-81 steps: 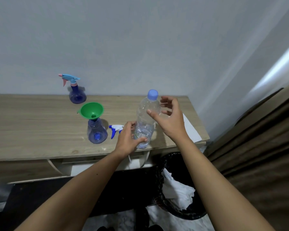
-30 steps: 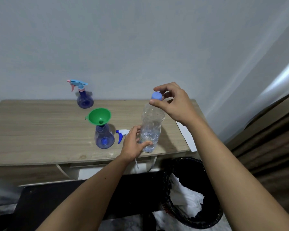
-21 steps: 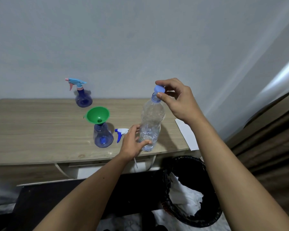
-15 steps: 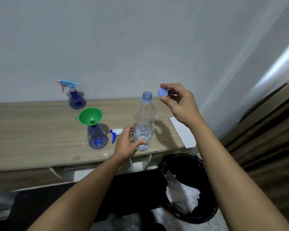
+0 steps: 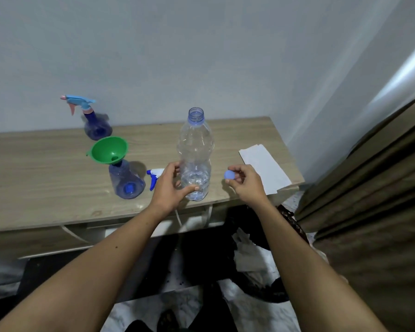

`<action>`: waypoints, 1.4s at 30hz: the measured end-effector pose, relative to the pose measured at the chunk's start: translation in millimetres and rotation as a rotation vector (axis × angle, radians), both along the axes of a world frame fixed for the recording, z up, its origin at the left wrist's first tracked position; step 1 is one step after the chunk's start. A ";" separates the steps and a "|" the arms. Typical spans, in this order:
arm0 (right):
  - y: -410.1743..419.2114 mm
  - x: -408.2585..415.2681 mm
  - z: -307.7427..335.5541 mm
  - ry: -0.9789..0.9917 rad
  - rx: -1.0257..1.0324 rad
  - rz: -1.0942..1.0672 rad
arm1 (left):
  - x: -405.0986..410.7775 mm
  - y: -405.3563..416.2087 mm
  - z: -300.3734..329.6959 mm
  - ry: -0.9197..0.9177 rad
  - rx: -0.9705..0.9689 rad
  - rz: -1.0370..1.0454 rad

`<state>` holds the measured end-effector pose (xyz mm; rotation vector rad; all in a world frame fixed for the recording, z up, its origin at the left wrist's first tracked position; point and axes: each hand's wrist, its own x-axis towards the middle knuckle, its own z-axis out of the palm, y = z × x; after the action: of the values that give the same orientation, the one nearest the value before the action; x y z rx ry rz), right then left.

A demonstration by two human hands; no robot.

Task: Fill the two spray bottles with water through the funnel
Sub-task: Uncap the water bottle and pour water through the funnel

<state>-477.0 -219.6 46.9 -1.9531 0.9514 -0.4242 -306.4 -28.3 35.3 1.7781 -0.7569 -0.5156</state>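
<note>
The water bottle [image 5: 196, 154] stands uncapped near the front edge of the counter [image 5: 46, 178], with only a shallow pool of water at its bottom. The left hand [image 5: 170, 188] wraps its fingers around the lower body; the right hand [image 5: 243, 183] pinches the blue cap [image 5: 229, 175] just beside the bottle.

The green funnel [image 5: 109, 149] sits tilted in the neck of the near spray bottle [image 5: 126, 180], whose trigger head [image 5: 155, 176] lies on the counter beside it. The far spray bottle [image 5: 95, 121], by the wall, has its sprayer on.

Risks, as I judge them:
- A squeeze on the thin plastic could buckle it during the pour and splash water.
- The leaning funnel may tip under a fast stream.
- The water looks too scant for both bottles.
- The cap could roll off the edge.
</note>
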 end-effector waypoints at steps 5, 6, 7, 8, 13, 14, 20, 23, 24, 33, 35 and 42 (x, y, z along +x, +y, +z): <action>-4.3 4.8 -53.0 0.026 0.002 0.000 | -1.4 -0.2 3.2 0.008 -0.007 0.000; -5.2 4.9 -60.5 0.050 -0.014 0.004 | -1.4 -0.4 4.0 0.010 -0.009 0.002; -5.4 5.0 -65.3 0.066 -0.034 0.013 | -1.3 -0.7 4.2 0.010 -0.011 0.003; -5.8 5.3 -70.1 0.077 -0.055 0.020 | -1.2 -0.8 3.8 0.010 -0.012 0.006; -8.9 8.2 -80.1 0.066 -0.106 0.046 | -2.1 1.1 3.7 0.027 -0.014 0.027; -9.7 8.6 -79.3 0.066 -0.098 0.051 | -2.1 1.0 4.3 0.030 -0.016 0.028; -6.2 11.8 -52.3 0.008 -0.053 0.027 | -4.3 -0.4 2.4 0.033 -0.033 0.015; 4.0 18.8 -18.0 -0.133 -0.064 0.018 | -7.3 -1.2 2.5 0.025 -0.041 0.010; 9.4 21.5 -4.5 -0.185 -0.078 0.027 | -8.6 -1.0 3.5 0.027 -0.048 0.014; 64.9 35.8 64.1 -0.341 0.030 0.150 | -9.6 0.5 7.7 0.032 -0.031 -0.007; 72.0 40.2 63.0 -0.317 0.048 0.108 | -10.6 4.9 10.2 0.002 -0.025 -0.038; 80.2 55.7 54.5 -0.252 -0.016 0.002 | -10.3 62.9 -0.4 -0.066 -0.029 0.274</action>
<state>-421.3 -139.4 101.4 -1.8619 0.7855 -0.6618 -316.7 34.6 34.9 1.8424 -0.5502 -0.2631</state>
